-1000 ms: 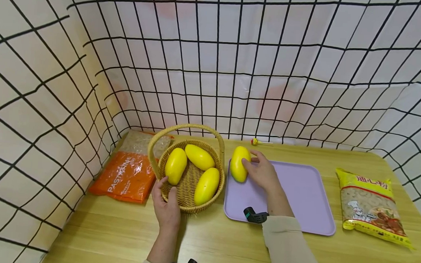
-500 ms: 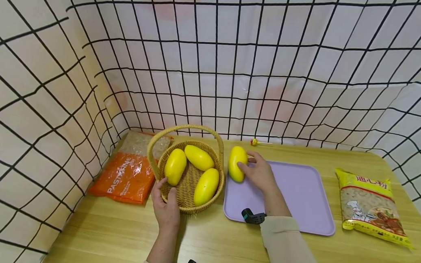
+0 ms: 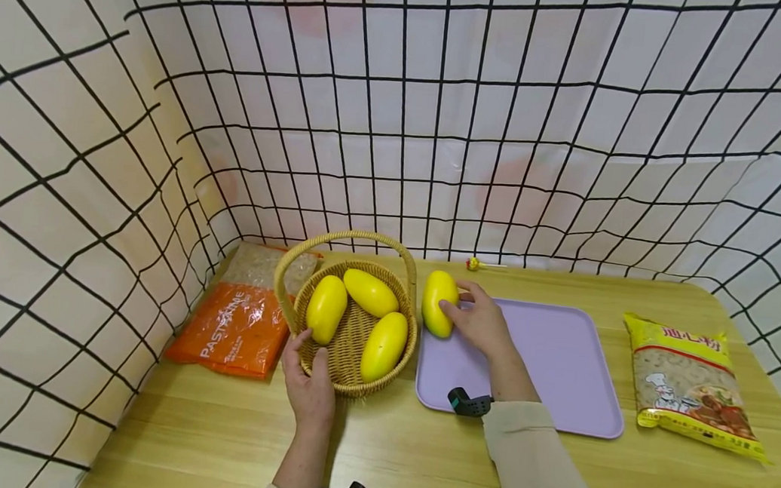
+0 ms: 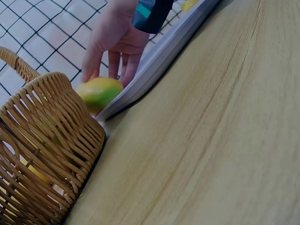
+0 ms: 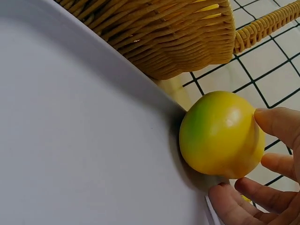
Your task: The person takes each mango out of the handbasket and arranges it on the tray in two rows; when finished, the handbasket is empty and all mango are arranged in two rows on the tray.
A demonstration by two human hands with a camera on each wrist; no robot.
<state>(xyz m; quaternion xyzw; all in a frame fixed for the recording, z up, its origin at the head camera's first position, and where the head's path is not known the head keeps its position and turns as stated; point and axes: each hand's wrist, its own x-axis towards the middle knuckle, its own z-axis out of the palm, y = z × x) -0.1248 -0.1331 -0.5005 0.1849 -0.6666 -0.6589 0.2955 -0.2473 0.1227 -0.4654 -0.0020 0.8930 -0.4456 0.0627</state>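
A yellow mango [image 3: 439, 296] with a green lower end stands at the left end of the lilac tray [image 3: 559, 362]. My right hand [image 3: 483, 322] holds it from the right, thumb on its near side; the right wrist view shows the thumb touching the mango [image 5: 218, 136]. My left hand [image 3: 308, 389] rests at the near-left rim of the wicker basket [image 3: 346, 339], fingers loosely extended, thumb over the inside. Three more mangoes, one at the left [image 3: 326, 307], one at the back [image 3: 370, 292], one at the right [image 3: 383, 345], lie in the basket. The left wrist view does not show the left hand.
An orange pasta bag [image 3: 235, 324] lies left of the basket. A yellow bag of macaroni [image 3: 693, 386] lies to the right of the tray. Behind the tray is a small lollipop [image 3: 474, 264]. A black-gridded cloth wall [image 3: 423, 163] encloses the wooden table [image 3: 402, 464].
My right hand has shifted slightly left with the mango, toward the basket. The mango stays at about the same spot over the last half second. The left hand has not visibly moved.
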